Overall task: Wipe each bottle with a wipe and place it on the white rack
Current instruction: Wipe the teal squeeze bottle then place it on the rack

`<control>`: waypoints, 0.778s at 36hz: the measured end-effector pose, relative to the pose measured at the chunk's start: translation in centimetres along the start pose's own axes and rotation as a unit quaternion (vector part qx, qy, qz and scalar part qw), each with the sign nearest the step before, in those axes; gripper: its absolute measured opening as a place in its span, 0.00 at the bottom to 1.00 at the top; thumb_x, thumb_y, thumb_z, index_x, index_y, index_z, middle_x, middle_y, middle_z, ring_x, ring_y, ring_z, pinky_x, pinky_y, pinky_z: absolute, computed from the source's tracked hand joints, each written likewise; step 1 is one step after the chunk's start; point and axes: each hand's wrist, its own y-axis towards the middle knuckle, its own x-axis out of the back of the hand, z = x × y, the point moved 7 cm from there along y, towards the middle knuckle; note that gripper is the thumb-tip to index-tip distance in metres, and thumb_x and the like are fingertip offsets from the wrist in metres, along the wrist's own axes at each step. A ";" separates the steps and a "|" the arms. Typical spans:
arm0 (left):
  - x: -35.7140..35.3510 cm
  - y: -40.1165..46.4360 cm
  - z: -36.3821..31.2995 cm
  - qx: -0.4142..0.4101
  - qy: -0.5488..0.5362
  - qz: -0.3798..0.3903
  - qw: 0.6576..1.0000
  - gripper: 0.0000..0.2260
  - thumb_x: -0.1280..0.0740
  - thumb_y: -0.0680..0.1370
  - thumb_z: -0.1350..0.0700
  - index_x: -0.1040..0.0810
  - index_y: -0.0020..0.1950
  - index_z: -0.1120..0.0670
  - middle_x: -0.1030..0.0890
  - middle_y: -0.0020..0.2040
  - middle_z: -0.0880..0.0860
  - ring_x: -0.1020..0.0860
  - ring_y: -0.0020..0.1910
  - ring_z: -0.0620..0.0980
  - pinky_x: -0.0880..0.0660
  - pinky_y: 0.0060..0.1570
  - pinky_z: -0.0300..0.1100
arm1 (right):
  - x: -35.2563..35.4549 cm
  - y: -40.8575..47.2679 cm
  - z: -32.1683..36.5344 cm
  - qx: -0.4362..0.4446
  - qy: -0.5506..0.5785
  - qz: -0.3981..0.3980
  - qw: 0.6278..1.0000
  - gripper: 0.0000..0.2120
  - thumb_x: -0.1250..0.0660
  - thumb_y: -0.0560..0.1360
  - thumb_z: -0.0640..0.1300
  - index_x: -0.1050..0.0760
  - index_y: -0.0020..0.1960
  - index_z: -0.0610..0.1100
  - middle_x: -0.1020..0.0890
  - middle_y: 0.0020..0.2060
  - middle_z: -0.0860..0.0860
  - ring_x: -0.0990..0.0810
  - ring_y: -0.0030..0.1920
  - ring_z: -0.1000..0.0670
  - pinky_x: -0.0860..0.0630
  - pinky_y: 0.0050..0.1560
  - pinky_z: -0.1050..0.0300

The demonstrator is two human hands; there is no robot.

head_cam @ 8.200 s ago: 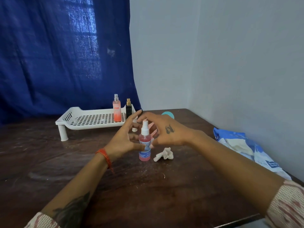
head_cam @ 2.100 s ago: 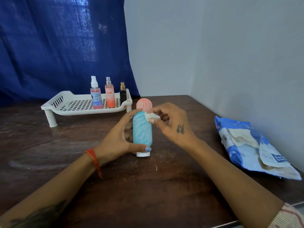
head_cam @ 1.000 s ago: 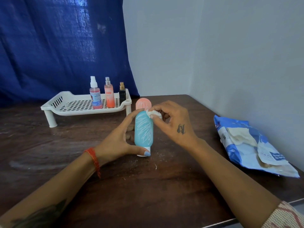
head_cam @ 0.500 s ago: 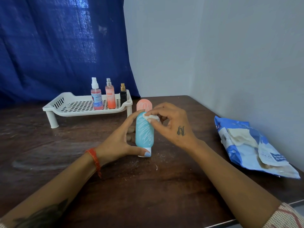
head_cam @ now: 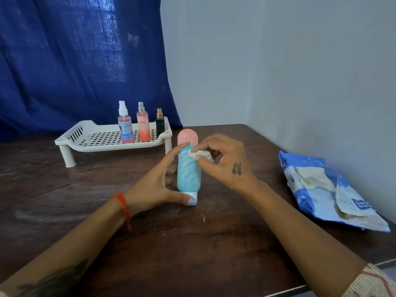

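A teal tube bottle (head_cam: 188, 172) with a white cap stands cap-down on the dark wooden table (head_cam: 192, 243). My left hand (head_cam: 158, 183) holds it, thumb at the cap and index finger at its top. My right hand (head_cam: 222, 161) pinches a crumpled white wipe (head_cam: 200, 154) against the tube's upper right side. A pink tube (head_cam: 187, 137) stands just behind it. The white rack (head_cam: 90, 144) at the back left carries a pink spray bottle (head_cam: 125, 125), an orange spray bottle (head_cam: 143, 125) and a small black bottle (head_cam: 160, 123).
A blue and white wipe packet (head_cam: 327, 191) lies at the table's right side by the wall. A blue curtain hangs behind the rack. The table's near edge runs along the lower right.
The pink spray bottle moved from the table onto the rack. My hands now work on the teal tube, and the wipe has shifted slightly over its upper part.
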 end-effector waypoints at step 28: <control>0.2 0.3 0.5 0.000 0.008 0.006 1.000 0.49 0.20 0.62 0.60 0.44 0.73 0.37 0.27 0.67 0.49 0.24 0.63 0.48 0.24 0.59 0.47 | -0.1 -0.2 0.0 -0.004 -0.023 -0.020 1.000 0.08 0.29 0.69 0.43 0.19 0.48 0.44 0.19 0.43 0.51 0.22 0.42 0.55 0.23 0.39 0.65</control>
